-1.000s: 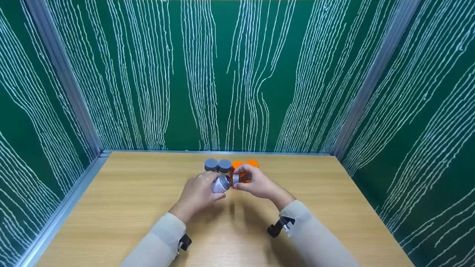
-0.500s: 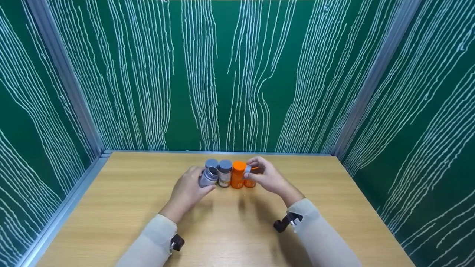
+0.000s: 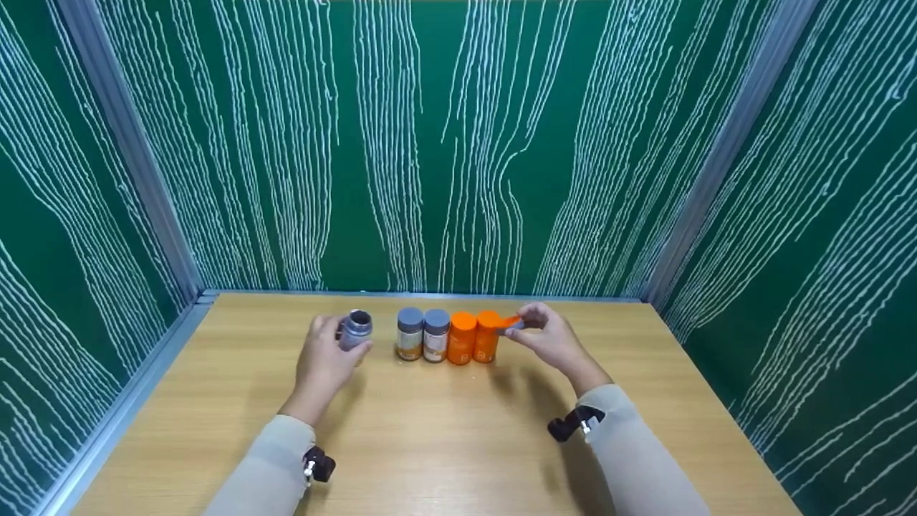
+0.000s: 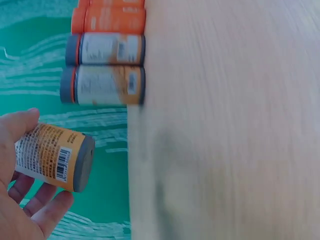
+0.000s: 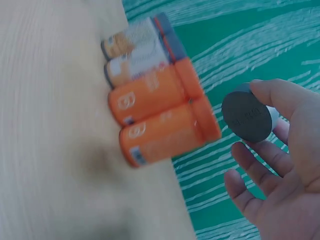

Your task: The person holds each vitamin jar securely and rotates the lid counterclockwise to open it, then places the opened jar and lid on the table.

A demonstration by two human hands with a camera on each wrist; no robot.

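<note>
My left hand (image 3: pixel 320 365) grips an uncapped grey bottle (image 3: pixel 356 331), its dark mouth facing up, to the left of a row of bottles. In the left wrist view this bottle (image 4: pixel 52 155) shows a printed orange and white label, a barcode and a grey base. Between thumb and fingers of my right hand (image 3: pixel 551 342) is a round grey cap (image 5: pixel 246 116), orange on its inner side in the head view. That hand is just right of the row, beside the outer orange bottle (image 3: pixel 486 340).
The row stands toward the back of the wooden table (image 3: pixel 444 437). It also holds two grey-capped bottles with pale labels (image 3: pixel 410 335) and another orange bottle (image 3: pixel 462 340). Green panels (image 3: pixel 372 215) with white wavy lines enclose the table's back and sides.
My hands have moved apart: the left carries the uncapped bottle leftward away from the row, the right carries the cap rightward past the orange bottles. The whole row now shows.
</note>
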